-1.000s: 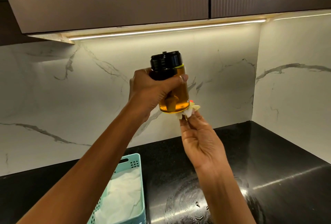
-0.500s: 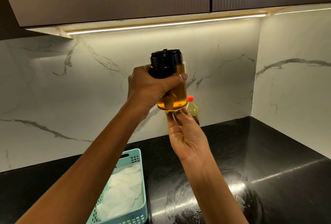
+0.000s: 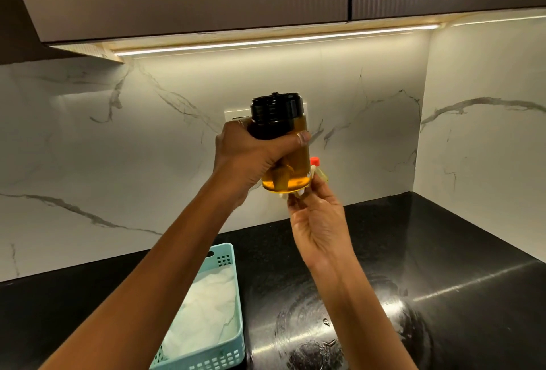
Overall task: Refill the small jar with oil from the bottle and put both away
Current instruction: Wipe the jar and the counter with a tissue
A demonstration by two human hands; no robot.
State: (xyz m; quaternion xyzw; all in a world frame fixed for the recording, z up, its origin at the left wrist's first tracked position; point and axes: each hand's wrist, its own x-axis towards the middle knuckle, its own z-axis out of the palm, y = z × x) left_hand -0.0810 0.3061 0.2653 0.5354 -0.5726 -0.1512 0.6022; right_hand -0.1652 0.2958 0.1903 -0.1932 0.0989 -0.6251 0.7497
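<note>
Head view: the left hand (image 3: 248, 157) grips the small jar (image 3: 291, 160), black lid (image 3: 276, 109) fitted, amber oil inside, raised above the black bench (image 3: 443, 251). The right hand (image 3: 317, 222) pinches a white scrap (image 3: 300, 192) against the jar's base. The red-capped bottle (image 3: 315, 162) shows just behind. A teal basket (image 3: 227, 269) rests on the bench, lower left.

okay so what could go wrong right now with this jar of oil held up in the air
The black-lidded glass jar of amber oil is held high above the black stone counter by the left hand alone; oily glass could slip. The right hand dabbing its base with a white tissue scrap might nudge it loose.
</note>
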